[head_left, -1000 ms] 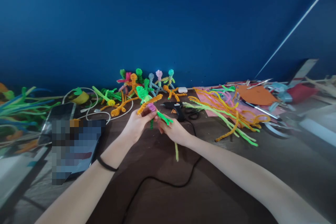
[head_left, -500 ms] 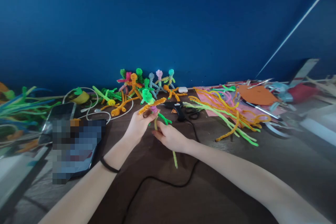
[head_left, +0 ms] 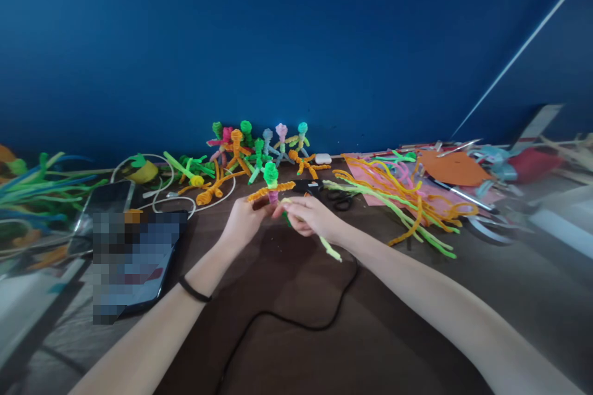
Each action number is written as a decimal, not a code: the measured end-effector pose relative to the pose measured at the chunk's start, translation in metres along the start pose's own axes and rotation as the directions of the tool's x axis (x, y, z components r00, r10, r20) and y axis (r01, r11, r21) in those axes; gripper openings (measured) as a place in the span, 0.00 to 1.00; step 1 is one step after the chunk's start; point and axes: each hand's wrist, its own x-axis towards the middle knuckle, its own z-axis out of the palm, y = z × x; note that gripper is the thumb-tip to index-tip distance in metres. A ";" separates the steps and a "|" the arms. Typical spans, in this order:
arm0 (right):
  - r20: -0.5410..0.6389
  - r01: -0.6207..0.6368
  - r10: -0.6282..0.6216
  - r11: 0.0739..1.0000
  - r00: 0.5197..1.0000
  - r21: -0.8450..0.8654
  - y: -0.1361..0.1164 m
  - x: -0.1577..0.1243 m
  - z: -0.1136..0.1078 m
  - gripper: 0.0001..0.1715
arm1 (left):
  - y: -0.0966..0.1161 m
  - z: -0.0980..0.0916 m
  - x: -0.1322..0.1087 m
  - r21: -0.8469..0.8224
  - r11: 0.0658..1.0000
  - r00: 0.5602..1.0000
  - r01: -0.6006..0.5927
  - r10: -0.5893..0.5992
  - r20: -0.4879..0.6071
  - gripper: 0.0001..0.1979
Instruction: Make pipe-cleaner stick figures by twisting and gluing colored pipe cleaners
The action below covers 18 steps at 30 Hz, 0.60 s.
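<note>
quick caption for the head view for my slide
Left hand and right hand hold a pipe-cleaner figure upright; finished figures stand behind it.

Both forearms are bare. A thin black band (head_left: 193, 289) circles the left wrist, just behind the left hand (head_left: 243, 222). The right hand (head_left: 311, 217), beyond the band, is bare too.

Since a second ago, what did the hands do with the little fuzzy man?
The left hand kept hold of the pipe-cleaner figure and tipped it from slanted to upright. The right hand rose beside it, swinging the loose end of the yellow-green pipe cleaner from straight down to down-right. The row of figures and the loose pile stayed put.
</note>
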 end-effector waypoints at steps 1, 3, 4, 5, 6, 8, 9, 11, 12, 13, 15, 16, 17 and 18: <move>-0.011 0.020 -0.020 1.000 1.000 0.002 0.000 0.001 -0.004 0.15 | 0.001 0.001 -0.001 -0.032 0.999 1.000 0.025 -0.024 0.007 0.02; -0.028 0.047 -0.047 0.999 0.999 0.000 0.001 0.003 -0.010 0.16 | 0.003 0.003 -0.002 -0.098 0.993 0.998 0.068 -0.066 0.024 0.04; -0.036 0.054 -0.054 0.999 0.998 -0.003 0.002 0.003 -0.013 0.16 | 0.004 0.004 -0.003 -0.131 0.988 0.996 0.085 -0.081 0.034 0.04; -0.043 0.059 -0.059 0.998 0.997 -0.006 0.004 0.004 -0.015 0.16 | 0.004 0.004 -0.004 -0.164 0.982 0.995 0.098 -0.092 0.043 0.05; -0.049 0.062 -0.062 0.998 0.997 -0.008 0.005 0.004 -0.016 0.16 | 0.004 0.005 -0.004 -0.194 0.975 0.993 0.111 -0.101 0.059 0.05; -0.059 0.067 -0.067 0.998 0.996 -0.006 0.006 0.005 -0.017 0.16 | 0.003 0.006 -0.004 -0.240 0.960 0.988 0.141 -0.123 0.089 0.06; -0.063 0.069 -0.068 0.998 0.996 0.001 0.006 0.004 -0.018 0.16 | 0.004 0.006 -0.005 -0.255 0.954 0.985 0.159 -0.137 0.103 0.07; -0.067 0.076 -0.074 0.997 0.995 0.031 0.005 0.004 -0.018 0.16 | 0.005 0.006 -0.005 -0.278 0.941 0.978 0.194 -0.163 0.130 0.09; -0.070 0.081 -0.077 0.995 0.995 0.050 0.005 0.004 -0.018 0.16 | 0.006 0.005 -0.005 -0.290 0.934 0.975 0.208 -0.173 0.142 0.10; -0.073 0.084 -0.079 0.994 0.994 0.068 0.005 0.004 -0.018 0.15 | 0.007 0.005 -0.005 -0.305 0.928 0.972 0.216 -0.177 0.151 0.11; -0.083 0.080 -0.072 0.992 0.994 0.099 0.006 0.005 -0.019 0.13 | 0.009 0.005 -0.006 -0.332 0.916 0.970 0.223 -0.174 0.171 0.12; -0.090 0.071 -0.061 0.991 0.994 0.111 0.006 0.005 -0.019 0.13 | 0.010 0.005 -0.006 -0.344 0.912 0.969 0.223 -0.169 0.179 0.12; -0.098 0.058 -0.047 0.991 0.994 0.121 0.007 0.006 -0.020 0.13 | 0.011 0.005 -0.006 -0.352 0.910 0.969 0.221 -0.163 0.186 0.12; -0.104 0.047 -0.034 0.990 0.994 0.129 0.008 0.007 -0.020 0.13 | 0.010 0.005 -0.006 -0.358 0.908 0.969 0.217 -0.156 0.193 0.12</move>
